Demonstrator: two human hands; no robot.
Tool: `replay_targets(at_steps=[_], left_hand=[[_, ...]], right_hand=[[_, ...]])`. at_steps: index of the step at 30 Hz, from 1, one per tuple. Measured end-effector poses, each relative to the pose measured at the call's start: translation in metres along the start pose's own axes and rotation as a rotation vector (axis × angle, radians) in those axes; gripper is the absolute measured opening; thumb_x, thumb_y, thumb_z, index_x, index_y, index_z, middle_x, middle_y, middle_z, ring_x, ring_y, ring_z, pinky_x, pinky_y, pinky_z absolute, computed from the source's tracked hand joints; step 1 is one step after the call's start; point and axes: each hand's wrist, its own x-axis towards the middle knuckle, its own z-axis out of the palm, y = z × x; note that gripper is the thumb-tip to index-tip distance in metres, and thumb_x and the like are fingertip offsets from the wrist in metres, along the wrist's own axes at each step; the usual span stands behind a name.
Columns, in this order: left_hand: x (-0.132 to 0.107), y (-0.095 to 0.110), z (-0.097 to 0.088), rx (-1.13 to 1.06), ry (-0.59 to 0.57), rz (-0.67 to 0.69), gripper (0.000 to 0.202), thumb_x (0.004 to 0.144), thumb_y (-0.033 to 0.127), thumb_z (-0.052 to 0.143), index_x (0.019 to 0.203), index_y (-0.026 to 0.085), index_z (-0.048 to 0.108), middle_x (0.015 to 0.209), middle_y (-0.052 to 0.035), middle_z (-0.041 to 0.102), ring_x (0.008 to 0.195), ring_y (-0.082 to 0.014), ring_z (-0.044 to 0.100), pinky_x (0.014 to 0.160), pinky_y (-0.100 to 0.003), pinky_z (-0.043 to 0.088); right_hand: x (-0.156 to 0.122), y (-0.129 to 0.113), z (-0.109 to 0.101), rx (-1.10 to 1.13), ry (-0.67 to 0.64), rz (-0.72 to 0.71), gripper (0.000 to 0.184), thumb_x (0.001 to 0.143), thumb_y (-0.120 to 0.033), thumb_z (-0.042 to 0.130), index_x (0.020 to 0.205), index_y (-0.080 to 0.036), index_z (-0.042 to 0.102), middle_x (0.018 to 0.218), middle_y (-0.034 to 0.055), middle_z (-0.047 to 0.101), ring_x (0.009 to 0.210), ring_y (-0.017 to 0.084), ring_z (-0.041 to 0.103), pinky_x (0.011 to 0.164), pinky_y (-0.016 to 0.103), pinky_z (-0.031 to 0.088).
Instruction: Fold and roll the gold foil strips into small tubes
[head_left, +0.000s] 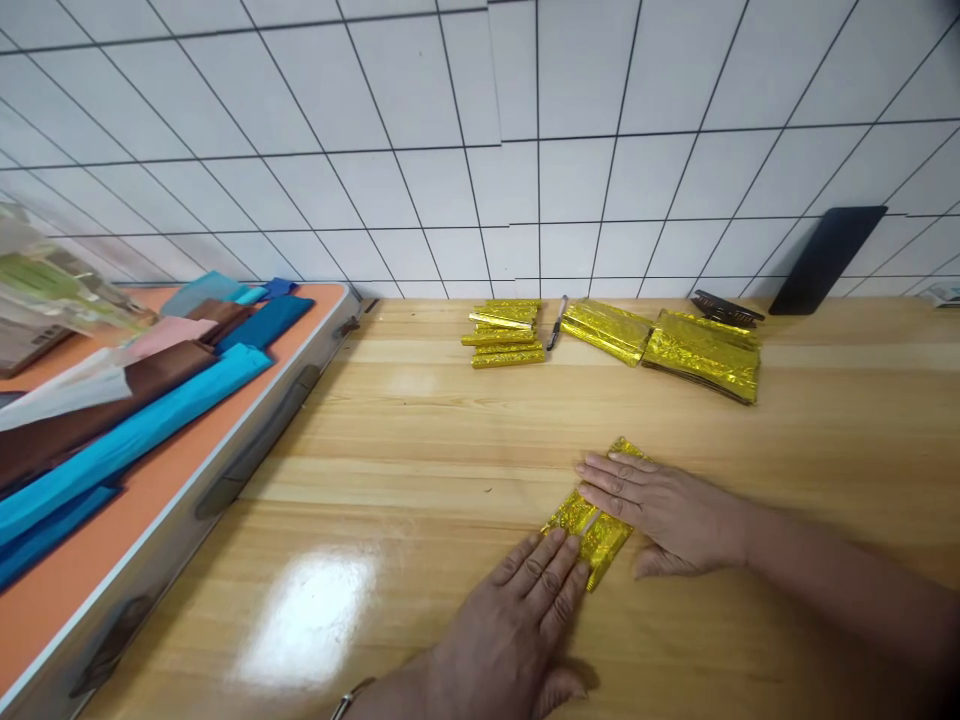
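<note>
A folded piece of shiny gold foil paper [600, 545] lies flat on the wooden table, set at a slant, with a narrow pale seam along its middle. The fingers of my right hand [667, 505] rest stretched out across its upper part. Flat on the lower left part are the fingertips of my left hand [517, 615], fingers extended. Neither hand grips the foil; both press on it from above. Part of the foil is covered by my fingers.
Several narrow gold foil strips [506, 335] lie near the wall beside a pen [557, 322]. Rightward are a gold foil sheet [607, 330], a gold foil stack [705, 355], a dark hair clip [727, 308] and a leaning black slab [829, 260]. Coloured folded sheets [165, 400] cover an orange-topped surface at left.
</note>
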Motion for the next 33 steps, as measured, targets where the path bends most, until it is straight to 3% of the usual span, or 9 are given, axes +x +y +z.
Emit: replay_targets(at_steps=[8, 17, 24, 33], left_hand=[[0.002, 0.002, 0.0, 0.012, 0.052, 0.006, 0.066, 0.09, 0.054, 0.031, 0.138, 0.009, 0.03, 0.143, -0.0148, 0.029, 0.134, -0.0281, 0.024, 0.109, -0.039, 0.025], [0.037, -0.022, -0.009, 0.001, 0.105, -0.11, 0.059, 0.091, 0.051, 0.029, 0.134, 0.011, 0.037, 0.141, -0.0133, 0.034, 0.133, -0.0248, 0.027, 0.111, -0.039, 0.023], [0.042, -0.02, -0.009, -0.012, 0.12, -0.125, 0.058, 0.091, 0.05, 0.03, 0.133, 0.011, 0.038, 0.14, -0.0138, 0.037, 0.132, -0.0257, 0.03, 0.109, -0.04, 0.027], [0.042, -0.02, -0.002, -0.028, 0.166, -0.138, 0.057, 0.091, 0.047, 0.033, 0.136, 0.011, 0.034, 0.142, -0.0133, 0.034, 0.133, -0.0246, 0.026, 0.11, -0.039, 0.026]], right_hand=[[0.006, 0.007, -0.007, 0.006, -0.058, 0.031, 0.061, 0.09, -0.042, 0.039, 0.143, -0.018, 0.02, 0.148, 0.0087, 0.022, 0.137, 0.021, 0.012, 0.111, 0.043, 0.016], [0.034, 0.06, -0.022, -0.111, 0.013, 0.101, 0.054, 0.091, -0.033, 0.039, 0.141, -0.019, 0.025, 0.148, 0.007, 0.023, 0.136, 0.019, 0.016, 0.111, 0.041, 0.017], [0.019, 0.043, -0.002, -0.227, 0.183, 0.287, 0.051, 0.09, -0.028, 0.042, 0.139, -0.019, 0.031, 0.147, 0.008, 0.024, 0.136, 0.023, 0.018, 0.111, 0.044, 0.02], [0.013, 0.041, -0.002, -0.108, 0.132, 0.312, 0.052, 0.092, -0.036, 0.038, 0.14, -0.02, 0.029, 0.146, 0.008, 0.028, 0.134, 0.024, 0.024, 0.11, 0.044, 0.023]])
